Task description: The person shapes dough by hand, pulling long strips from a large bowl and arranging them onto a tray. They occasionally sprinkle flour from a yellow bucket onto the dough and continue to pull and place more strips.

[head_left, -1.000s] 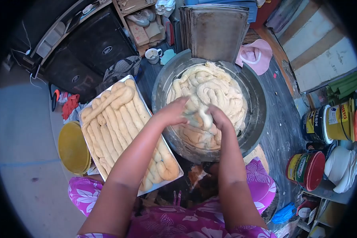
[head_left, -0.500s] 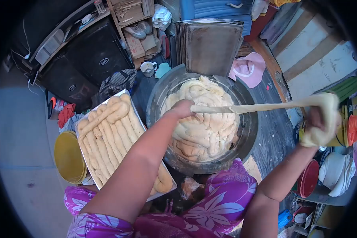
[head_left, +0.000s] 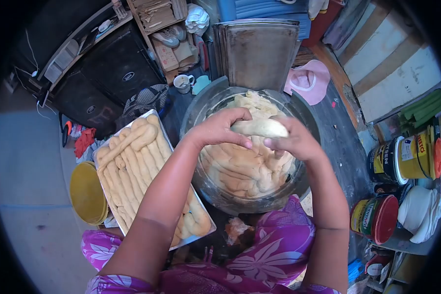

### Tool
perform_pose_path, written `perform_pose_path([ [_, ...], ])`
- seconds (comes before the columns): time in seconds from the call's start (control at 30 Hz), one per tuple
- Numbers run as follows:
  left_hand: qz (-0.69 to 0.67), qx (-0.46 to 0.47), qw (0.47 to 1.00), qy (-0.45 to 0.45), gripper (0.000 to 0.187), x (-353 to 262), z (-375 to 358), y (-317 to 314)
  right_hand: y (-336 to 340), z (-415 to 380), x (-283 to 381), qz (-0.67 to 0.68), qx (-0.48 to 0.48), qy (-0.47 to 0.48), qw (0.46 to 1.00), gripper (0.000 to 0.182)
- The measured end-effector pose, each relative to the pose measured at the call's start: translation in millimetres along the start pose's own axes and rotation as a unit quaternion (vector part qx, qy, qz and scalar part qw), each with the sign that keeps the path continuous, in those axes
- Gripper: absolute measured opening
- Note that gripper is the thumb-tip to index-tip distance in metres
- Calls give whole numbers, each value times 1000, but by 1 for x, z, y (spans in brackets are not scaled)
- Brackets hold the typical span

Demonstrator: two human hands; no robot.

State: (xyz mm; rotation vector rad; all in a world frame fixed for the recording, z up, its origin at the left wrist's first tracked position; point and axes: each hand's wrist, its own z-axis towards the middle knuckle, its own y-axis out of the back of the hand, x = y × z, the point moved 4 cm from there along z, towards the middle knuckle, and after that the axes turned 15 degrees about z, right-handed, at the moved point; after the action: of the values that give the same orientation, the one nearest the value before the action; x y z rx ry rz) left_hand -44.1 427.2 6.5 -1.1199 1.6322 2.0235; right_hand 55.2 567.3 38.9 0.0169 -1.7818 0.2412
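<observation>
A wide dark basin (head_left: 206, 183) holds a large heap of pale dough (head_left: 245, 171) in folded ropes. Above the heap, a short thick piece of dough (head_left: 260, 128) is held between both hands. My left hand (head_left: 225, 128) has its thumb and fingers round the left end of the piece. Round its right end are the fingers of my right hand (head_left: 294, 139), slightly blurred. To the left, a metal tray (head_left: 207, 208) lies tilted, lined with long dough ropes (head_left: 137, 166), one of them laid across the others near the top.
Behind the basin stand upright metal trays (head_left: 259, 56). A pink hat (head_left: 308, 81) lies at the back right, a cup (head_left: 183, 84) at the back left. Paint buckets (head_left: 377, 218) line the right side. A yellow bucket (head_left: 87, 193) sits left of the dough tray.
My right hand has come in from the far right to meet my left hand over the basin. The long stretched dough rope is now gathered into a short thick piece.
</observation>
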Motion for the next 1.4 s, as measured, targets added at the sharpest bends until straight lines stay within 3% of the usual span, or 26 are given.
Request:
perform_pose_path([
  [0.03,-75,-26,996,-39,46,1,4,1,-6,-14,18,-3,-1,0,1000,35],
  [0.1,-30,45,998,-12,40,-7,26,-19,-16,-40,45,-43,-40,93,994,35],
  [0.2,-83,116,988,51,33,45,57,-86,4,-87,52,124,-62,323,936,45],
  [0.27,116,-48,991,52,28,77,66,-105,15,-106,59,286,-1,400,871,50],
  [0.3,114,-47,991,52,28,75,65,-109,24,-110,58,351,65,420,835,52],
  [0.33,112,-43,989,83,25,75,65,-110,38,-112,53,346,55,424,835,61],
  [0.4,111,-40,986,114,22,72,67,-104,58,-109,43,363,18,417,833,36],
  [0.47,15,-248,962,110,24,61,71,-60,73,-105,39,388,-11,409,826,18],
  [0.53,25,-324,934,149,20,49,75,-7,80,-100,39,389,6,422,819,19],
  [0.57,-8,-354,930,99,16,28,69,19,82,-97,38,389,7,418,821,19],
  [0.63,-104,-366,923,65,11,1,64,45,88,-93,33,388,-16,420,820,22],
  [0.7,-65,-367,926,61,12,-32,44,53,99,-87,28,383,-37,424,820,27],
  [0.77,-2,-349,935,69,13,-57,16,41,117,-86,17,297,-115,412,854,32],
  [0.83,33,-274,960,49,17,-73,-13,11,143,-80,-7,173,-197,253,931,35],
  [0.9,59,-71,995,24,20,-83,-34,-45,148,-66,-41,-78,-248,12,966,39],
  [0.97,154,63,986,2,24,-88,-46,-107,174,-43,-118,-284,-166,-5,944,48],
  [1.03,205,134,969,-7,20,-91,-57,-145,149,-13,-162,-203,-133,-90,966,53],
  [1.07,205,133,970,-5,20,-96,-59,-153,120,-4,-175,-62,-177,-231,955,56],
  [1.13,273,200,937,-90,14,-109,-65,-173,80,9,-219,-59,-176,-294,937,75],
  [1.17,274,199,937,-89,14,-115,-68,-177,67,13,-250,50,-219,-254,941,76],
  [1.2,221,161,954,-124,12,-128,-70,-175,62,19,-272,90,-268,-287,915,55],
  [1.23,167,120,966,-157,10,-138,-72,-172,64,25,-282,89,-265,-289,916,55],
  [1.3,161,110,967,-162,8,-138,-71,-165,65,36,-293,356,-230,-264,866,32],
  [1.33,162,149,963,-154,14,-130,-70,-162,53,26,-230,308,-305,-275,858,18],
  [1.37,162,189,957,-149,21,-122,-69,-158,55,24,-194,276,-309,-216,884,23],
  [1.4,96,127,978,-131,34,-105,-70,-146,58,21,-163,243,-311,-154,906,29],
])
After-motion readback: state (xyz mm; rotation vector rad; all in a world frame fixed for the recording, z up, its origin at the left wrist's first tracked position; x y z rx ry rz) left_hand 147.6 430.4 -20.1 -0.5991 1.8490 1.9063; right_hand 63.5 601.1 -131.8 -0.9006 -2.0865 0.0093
